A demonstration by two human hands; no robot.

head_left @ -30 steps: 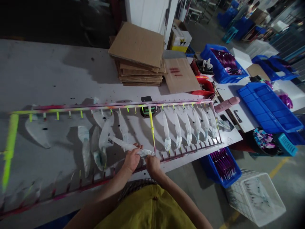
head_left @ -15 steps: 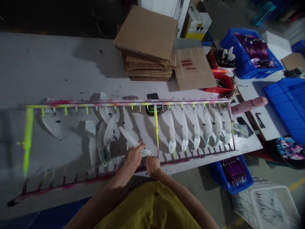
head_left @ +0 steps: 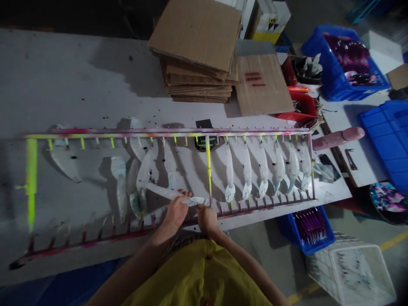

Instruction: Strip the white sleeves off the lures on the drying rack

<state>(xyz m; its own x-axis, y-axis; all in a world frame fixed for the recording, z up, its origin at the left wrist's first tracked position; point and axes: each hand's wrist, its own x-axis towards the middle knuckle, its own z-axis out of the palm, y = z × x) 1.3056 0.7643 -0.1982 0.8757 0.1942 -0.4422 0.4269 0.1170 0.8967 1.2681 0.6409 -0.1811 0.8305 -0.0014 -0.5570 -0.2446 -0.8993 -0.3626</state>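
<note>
Six tapered white translucent pieces (head_left: 247,170) hang finished-looking along the right half of the paint-streaked pink-and-yellow metal peg rack (head_left: 159,134); left of that row, inside the rack, we still see loose crumpled white pieces (head_left: 119,187). At the rack's near rail, our left hand (head_left: 176,213) has its fingers clamped on a thin, soft white strip (head_left: 165,192); our right hand (head_left: 207,219) sits at the strip's tip, its fingers' hold unclear.

1. One paint-stained rack (head_left: 127,134), the landmark.
2. One left hand (head_left: 177,212) and one right hand (head_left: 207,220) at its near rail.
3. Six white tapered pieces (head_left: 247,172) hanging inside it.
4. One stack of cardboard sheets (head_left: 197,80) beyond it.
5. One blue crate (head_left: 310,231) below it.
</note>
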